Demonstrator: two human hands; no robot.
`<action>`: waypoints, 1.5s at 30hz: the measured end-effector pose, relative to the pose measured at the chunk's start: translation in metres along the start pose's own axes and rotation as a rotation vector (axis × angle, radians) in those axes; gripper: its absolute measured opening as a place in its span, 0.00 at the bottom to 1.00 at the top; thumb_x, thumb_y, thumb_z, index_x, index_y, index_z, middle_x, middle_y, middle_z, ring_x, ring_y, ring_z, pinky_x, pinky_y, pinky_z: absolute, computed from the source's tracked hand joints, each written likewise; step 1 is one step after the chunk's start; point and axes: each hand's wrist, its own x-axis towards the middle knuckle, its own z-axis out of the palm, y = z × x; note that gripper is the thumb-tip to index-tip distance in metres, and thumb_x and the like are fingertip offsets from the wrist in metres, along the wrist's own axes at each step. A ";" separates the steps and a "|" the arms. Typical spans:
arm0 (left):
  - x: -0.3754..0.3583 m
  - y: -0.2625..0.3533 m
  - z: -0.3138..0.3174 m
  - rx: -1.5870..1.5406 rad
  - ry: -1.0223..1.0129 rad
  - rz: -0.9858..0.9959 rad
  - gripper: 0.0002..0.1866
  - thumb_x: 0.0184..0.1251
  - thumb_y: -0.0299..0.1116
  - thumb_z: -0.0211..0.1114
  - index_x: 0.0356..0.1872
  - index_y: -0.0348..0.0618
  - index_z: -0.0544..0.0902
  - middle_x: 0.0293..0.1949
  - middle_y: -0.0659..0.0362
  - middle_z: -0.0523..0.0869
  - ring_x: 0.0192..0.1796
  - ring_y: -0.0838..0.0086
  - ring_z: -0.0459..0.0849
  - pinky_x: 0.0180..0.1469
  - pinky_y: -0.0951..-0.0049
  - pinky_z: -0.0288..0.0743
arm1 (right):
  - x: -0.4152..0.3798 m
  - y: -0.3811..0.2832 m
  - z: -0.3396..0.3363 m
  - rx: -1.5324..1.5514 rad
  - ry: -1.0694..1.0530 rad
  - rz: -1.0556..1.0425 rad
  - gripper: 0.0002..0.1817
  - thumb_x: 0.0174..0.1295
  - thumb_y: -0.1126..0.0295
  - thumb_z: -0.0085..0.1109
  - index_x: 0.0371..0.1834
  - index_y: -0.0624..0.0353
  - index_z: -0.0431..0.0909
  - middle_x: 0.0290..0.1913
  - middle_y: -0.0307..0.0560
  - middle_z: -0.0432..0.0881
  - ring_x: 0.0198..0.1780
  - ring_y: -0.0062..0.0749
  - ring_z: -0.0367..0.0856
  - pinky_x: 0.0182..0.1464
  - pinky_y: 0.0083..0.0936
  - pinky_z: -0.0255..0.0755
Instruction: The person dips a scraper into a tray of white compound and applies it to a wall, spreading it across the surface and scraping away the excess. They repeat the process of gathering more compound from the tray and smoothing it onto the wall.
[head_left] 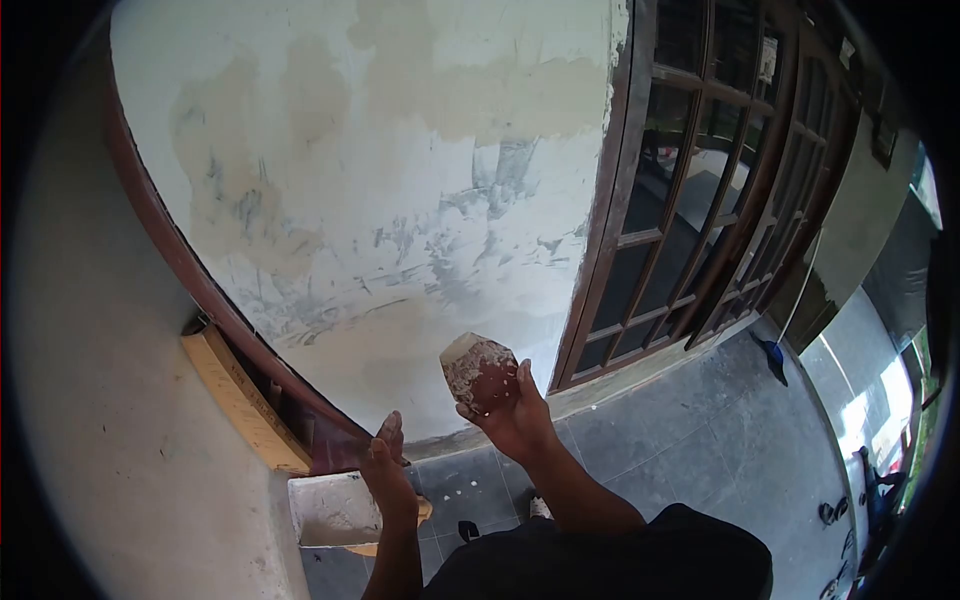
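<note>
at the left you have one long yellow-tan piece (240, 395) and one pale-smeared container (325, 500), then your one left hand (391, 465), raised, its grip too unclear to tell. your one right hand (517, 415), apart from the left, is clamped on one brown, plaster-crusted lump (480, 373) before the patchy wall (400, 200), left of two gridded windows (675, 200).

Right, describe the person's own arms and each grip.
The left grip and right grip are ungloved, with pale smears on the fingers. The left forearm and right forearm are bare, with no sleeve over them and no visible cables. The top is plain and black.
</note>
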 end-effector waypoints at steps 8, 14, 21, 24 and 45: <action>0.061 -0.011 0.120 -0.012 -0.101 0.113 0.32 0.76 0.49 0.40 0.59 0.22 0.69 0.60 0.38 0.72 0.66 0.55 0.69 0.70 0.59 0.58 | 0.065 -0.140 -0.018 -0.341 0.082 -0.739 0.26 0.72 0.53 0.41 0.61 0.65 0.67 0.60 0.51 0.74 0.61 0.41 0.72 0.59 0.42 0.67; 0.097 -0.008 0.171 0.153 -0.159 0.286 0.33 0.76 0.49 0.37 0.60 0.22 0.67 0.61 0.38 0.71 0.67 0.53 0.67 0.71 0.57 0.56 | 0.103 -0.210 0.007 -1.258 0.072 -1.436 0.24 0.65 0.70 0.49 0.63 0.70 0.67 0.64 0.61 0.70 0.67 0.48 0.66 0.69 0.40 0.51; 0.137 -0.003 0.205 0.148 -0.250 0.423 0.30 0.75 0.45 0.40 0.60 0.22 0.68 0.61 0.38 0.72 0.66 0.54 0.69 0.70 0.57 0.56 | 0.137 -0.229 0.016 -1.893 0.235 -1.701 0.33 0.51 0.54 0.67 0.59 0.61 0.73 0.63 0.53 0.72 0.65 0.48 0.68 0.65 0.48 0.54; 0.156 -0.001 0.218 0.175 -0.240 0.523 0.29 0.74 0.42 0.42 0.59 0.21 0.70 0.60 0.38 0.74 0.65 0.56 0.71 0.69 0.58 0.58 | 0.151 -0.229 0.013 -1.953 0.323 -1.797 0.30 0.49 0.55 0.69 0.54 0.59 0.77 0.60 0.50 0.76 0.62 0.43 0.72 0.63 0.49 0.56; 0.228 -0.008 0.283 0.626 -0.049 1.272 0.33 0.73 0.51 0.41 0.51 0.22 0.75 0.52 0.39 0.79 0.60 0.45 0.75 0.64 0.48 0.65 | 0.184 -0.258 -0.009 -1.792 0.070 -1.853 0.25 0.47 0.58 0.71 0.49 0.56 0.81 0.55 0.47 0.80 0.59 0.40 0.73 0.62 0.51 0.57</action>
